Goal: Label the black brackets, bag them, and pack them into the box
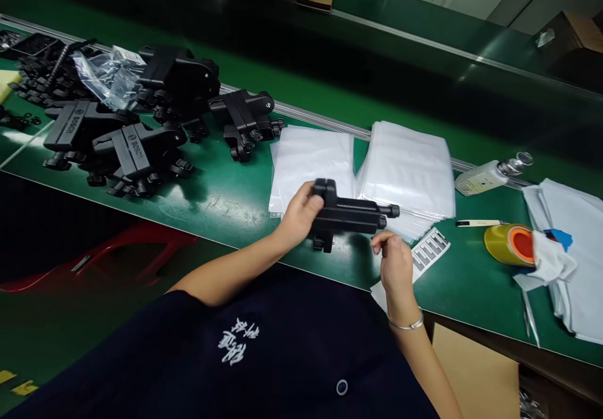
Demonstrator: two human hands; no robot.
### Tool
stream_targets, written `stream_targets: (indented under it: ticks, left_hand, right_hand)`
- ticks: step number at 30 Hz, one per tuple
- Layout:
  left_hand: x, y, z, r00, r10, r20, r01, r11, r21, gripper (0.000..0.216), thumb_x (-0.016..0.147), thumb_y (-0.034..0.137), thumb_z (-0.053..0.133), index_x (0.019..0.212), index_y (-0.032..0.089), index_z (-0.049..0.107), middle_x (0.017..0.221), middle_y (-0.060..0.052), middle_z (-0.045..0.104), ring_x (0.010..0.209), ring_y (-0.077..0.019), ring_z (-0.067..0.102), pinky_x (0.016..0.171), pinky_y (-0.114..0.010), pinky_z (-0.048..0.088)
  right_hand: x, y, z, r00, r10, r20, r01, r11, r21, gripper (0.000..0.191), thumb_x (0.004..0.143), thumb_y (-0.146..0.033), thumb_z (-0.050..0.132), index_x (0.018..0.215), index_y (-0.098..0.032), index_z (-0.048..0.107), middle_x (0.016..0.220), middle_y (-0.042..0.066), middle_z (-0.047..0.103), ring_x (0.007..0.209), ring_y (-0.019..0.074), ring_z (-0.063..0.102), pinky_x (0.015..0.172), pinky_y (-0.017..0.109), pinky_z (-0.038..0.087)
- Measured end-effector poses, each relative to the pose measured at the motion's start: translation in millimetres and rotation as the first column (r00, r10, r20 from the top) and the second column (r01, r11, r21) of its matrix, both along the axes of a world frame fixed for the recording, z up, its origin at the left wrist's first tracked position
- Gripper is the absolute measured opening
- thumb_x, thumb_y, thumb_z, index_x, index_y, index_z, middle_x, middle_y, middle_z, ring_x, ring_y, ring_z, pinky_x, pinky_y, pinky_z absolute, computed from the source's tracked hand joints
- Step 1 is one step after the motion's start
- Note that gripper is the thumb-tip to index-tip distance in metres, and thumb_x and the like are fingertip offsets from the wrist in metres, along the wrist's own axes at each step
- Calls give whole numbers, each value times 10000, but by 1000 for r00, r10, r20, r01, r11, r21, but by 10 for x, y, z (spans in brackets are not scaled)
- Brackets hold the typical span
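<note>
My left hand [300, 213] is wrapped round the left end of a black plastic clamp part [351, 215] and holds it just above the green table [226, 199]. My right hand [394, 262] is just below the part's right end, fingertips pinched together, maybe on a small label that is too small to make out. A sheet of barcode labels [431, 247] lies right beside that hand. Behind the part lie two stacks of clear plastic bags [405, 168].
Several more black clamp parts [136, 149] and a crumpled plastic bag [106, 76] lie at the left. At the right are a bottle [490, 176], a pen [478, 223], a yellow tape roll [511, 244] and white cloths [570, 262]. A red stool [113, 259] stands below the table edge.
</note>
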State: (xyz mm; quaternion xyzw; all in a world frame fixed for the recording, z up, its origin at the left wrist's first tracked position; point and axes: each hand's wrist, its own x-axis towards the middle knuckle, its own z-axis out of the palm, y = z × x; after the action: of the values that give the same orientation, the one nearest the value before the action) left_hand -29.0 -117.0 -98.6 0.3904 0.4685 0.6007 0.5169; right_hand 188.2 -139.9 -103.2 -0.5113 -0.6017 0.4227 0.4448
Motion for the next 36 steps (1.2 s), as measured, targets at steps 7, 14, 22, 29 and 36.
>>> stream_targets:
  ticks: [7, 14, 22, 29, 36]
  left_hand:
    - [20, 222, -4, 857, 192, 479, 3, 926, -377, 443, 872, 597, 549, 993, 177, 618, 855, -39, 722, 856, -203, 684, 767, -308, 544]
    - [119, 91, 39, 948, -94, 305, 173, 955, -243, 638, 794, 717, 573, 1082, 149, 613, 1010, -96, 716, 1030, -274, 656, 832, -354, 540]
    - [145, -6, 293, 740, -641, -203, 648, 761, -42, 987, 707, 402, 803, 1528, 292, 266, 1342, -125, 570, 1021, -265, 655, 846, -356, 526]
    - [289, 163, 417, 839, -480, -257, 489, 872, -30, 401, 945, 475, 458, 982, 160, 703, 642, -5, 627, 513, -131, 577, 559, -249, 470]
    - [17, -20, 402, 714, -543, -442, 635, 769, 81, 769, 677, 380, 823, 1380, 283, 530, 1250, -90, 658, 1072, -306, 648, 905, -382, 518]
  right_hand:
    - [-126, -214, 128, 841, 250, 479, -423, 856, 297, 299, 959, -417, 510, 1199, -361, 680, 878, 22, 660, 797, 184, 599, 1039, 527, 374]
    - [-59, -123, 242, 968, -69, -243, 37, 991, -131, 699, 799, -562, 682, 1412, -307, 462, 1236, 104, 614, 1038, 249, 643, 896, 449, 555]
    - [27, -45, -142, 827, -261, -498, 1, 887, -462, 533, 852, -680, 490, 1043, -212, 660, 966, 73, 730, 952, 243, 690, 752, 404, 602]
    - [-52, -184, -250, 887, -251, -389, 3, 843, -538, 498, 870, -680, 443, 958, -242, 664, 901, 46, 721, 864, 236, 690, 754, 393, 597]
    - [189, -210, -59, 888, -239, -394, 179, 967, -184, 736, 683, -729, 660, 1237, -256, 552, 1055, 85, 677, 985, 260, 662, 886, 445, 546]
